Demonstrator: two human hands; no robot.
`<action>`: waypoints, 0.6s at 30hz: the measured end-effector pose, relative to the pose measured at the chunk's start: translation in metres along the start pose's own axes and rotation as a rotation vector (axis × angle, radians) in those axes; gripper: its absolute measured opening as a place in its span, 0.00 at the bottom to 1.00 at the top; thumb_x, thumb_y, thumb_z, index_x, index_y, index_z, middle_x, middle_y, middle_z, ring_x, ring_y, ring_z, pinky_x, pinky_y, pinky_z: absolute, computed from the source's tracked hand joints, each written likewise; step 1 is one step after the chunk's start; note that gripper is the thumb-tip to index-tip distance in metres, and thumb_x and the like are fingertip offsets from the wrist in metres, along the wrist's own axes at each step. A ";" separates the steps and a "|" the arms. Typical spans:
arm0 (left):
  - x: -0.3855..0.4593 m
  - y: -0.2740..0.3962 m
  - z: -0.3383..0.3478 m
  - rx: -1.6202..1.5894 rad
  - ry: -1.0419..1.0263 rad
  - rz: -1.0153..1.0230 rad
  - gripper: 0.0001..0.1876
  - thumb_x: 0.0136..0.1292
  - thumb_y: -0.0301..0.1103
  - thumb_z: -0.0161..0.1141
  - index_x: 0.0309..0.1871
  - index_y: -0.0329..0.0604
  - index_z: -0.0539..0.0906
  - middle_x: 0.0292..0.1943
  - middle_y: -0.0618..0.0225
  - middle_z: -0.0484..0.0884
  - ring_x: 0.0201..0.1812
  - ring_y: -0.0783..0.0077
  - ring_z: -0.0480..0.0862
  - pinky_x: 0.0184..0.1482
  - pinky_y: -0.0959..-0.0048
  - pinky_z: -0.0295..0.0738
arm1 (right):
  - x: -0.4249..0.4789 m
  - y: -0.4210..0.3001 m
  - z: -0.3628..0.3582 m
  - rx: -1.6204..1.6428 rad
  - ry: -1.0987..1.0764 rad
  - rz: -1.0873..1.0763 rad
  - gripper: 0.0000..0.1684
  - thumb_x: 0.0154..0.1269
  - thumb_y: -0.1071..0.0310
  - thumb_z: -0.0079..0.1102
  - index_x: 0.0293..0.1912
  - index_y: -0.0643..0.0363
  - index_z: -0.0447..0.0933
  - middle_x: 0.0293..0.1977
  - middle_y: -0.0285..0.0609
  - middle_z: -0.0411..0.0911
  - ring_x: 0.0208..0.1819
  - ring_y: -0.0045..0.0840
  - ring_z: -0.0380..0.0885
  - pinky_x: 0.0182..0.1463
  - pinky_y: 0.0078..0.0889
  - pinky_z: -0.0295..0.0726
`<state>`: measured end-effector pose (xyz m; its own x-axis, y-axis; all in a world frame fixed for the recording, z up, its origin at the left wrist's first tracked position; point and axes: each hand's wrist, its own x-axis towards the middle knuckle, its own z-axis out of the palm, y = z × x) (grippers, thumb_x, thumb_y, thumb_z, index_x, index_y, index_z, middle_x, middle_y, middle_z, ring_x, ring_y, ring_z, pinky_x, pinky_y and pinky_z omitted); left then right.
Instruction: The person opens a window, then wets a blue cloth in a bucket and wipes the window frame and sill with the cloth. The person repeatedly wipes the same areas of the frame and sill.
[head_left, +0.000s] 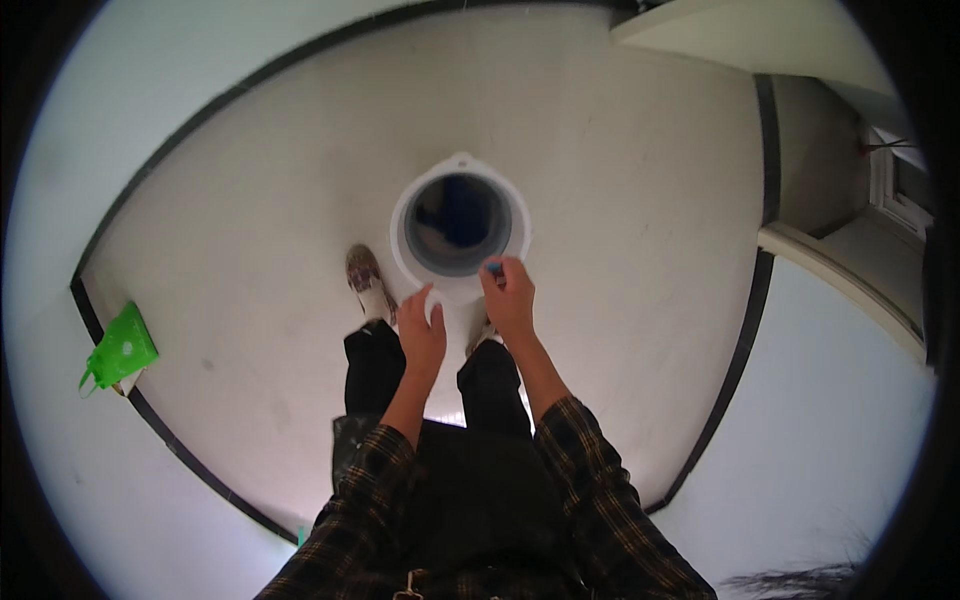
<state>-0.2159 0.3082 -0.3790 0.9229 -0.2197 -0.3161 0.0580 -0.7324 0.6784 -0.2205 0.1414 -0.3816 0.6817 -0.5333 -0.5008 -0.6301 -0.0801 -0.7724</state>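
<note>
A white round bucket or bin (399, 234) stands on the floor in front of my feet, its open mouth facing up. Dark blue and black stuff shows inside, too dim to name. Between the thumb and fingers of my right hand (511, 294) is a small blue object (493, 267), held by the bucket's near right rim. My left hand (422, 330) is just short of the near left rim, fingers apart and holding nothing.
A green bag (120, 349) with a handle leans by the wall at the left. Dark skirting (769, 150) runs along the walls. My left shoe (365, 274) is close beside the bucket. At the right a pale ledge (847, 289) borders a recess with a window frame.
</note>
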 end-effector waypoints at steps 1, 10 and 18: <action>0.011 0.000 0.001 -0.136 -0.018 -0.090 0.16 0.70 0.28 0.62 0.60 0.41 0.81 0.52 0.59 0.84 0.51 0.60 0.83 0.57 0.66 0.75 | 0.008 0.014 0.013 0.006 0.016 -0.065 0.13 0.65 0.71 0.65 0.49 0.61 0.79 0.44 0.48 0.81 0.43 0.39 0.82 0.48 0.37 0.81; 0.011 0.021 0.009 -0.642 -0.363 -0.567 0.12 0.78 0.32 0.54 0.58 0.39 0.81 0.49 0.67 0.83 0.46 0.75 0.82 0.52 0.75 0.77 | 0.068 0.092 0.065 -0.454 -0.070 -0.172 0.33 0.60 0.78 0.55 0.67 0.56 0.72 0.62 0.54 0.75 0.61 0.55 0.74 0.66 0.48 0.75; 0.041 0.037 -0.002 -0.901 -0.524 -0.929 0.16 0.80 0.40 0.50 0.63 0.43 0.76 0.56 0.63 0.81 0.55 0.68 0.82 0.61 0.68 0.76 | 0.131 0.142 0.080 -0.649 -0.189 0.074 0.29 0.65 0.67 0.61 0.65 0.60 0.73 0.60 0.59 0.76 0.59 0.55 0.76 0.64 0.49 0.76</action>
<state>-0.1747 0.2736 -0.3654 0.1760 -0.2472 -0.9529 0.9697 -0.1234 0.2111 -0.1907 0.1279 -0.5883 0.6443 -0.4054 -0.6485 -0.7328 -0.5697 -0.3720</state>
